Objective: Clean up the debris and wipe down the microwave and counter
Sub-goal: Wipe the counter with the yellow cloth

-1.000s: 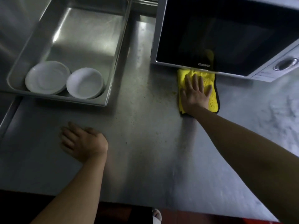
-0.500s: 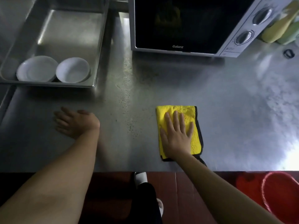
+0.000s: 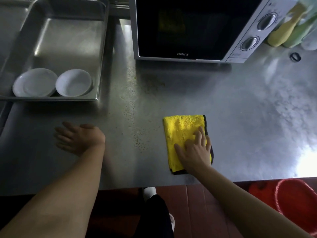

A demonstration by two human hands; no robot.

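Our two bare arms, dark trousers and light shoes

We see our left hand (image 3: 80, 138) and right hand (image 3: 195, 152) without gloves, rings or a watch, and both forearms are uncovered, with no sleeve reaching into the view. Lower down, between the arms, we wear dark trousers (image 3: 154, 215). One white shoe tip (image 3: 149, 191) shows above them, and another pale shoe edge (image 3: 172, 220) shows beside the trouser leg.

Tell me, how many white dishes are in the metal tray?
2. Both sit at the near end of the metal tray: the left dish and the right dish, side by side. None seems hidden.
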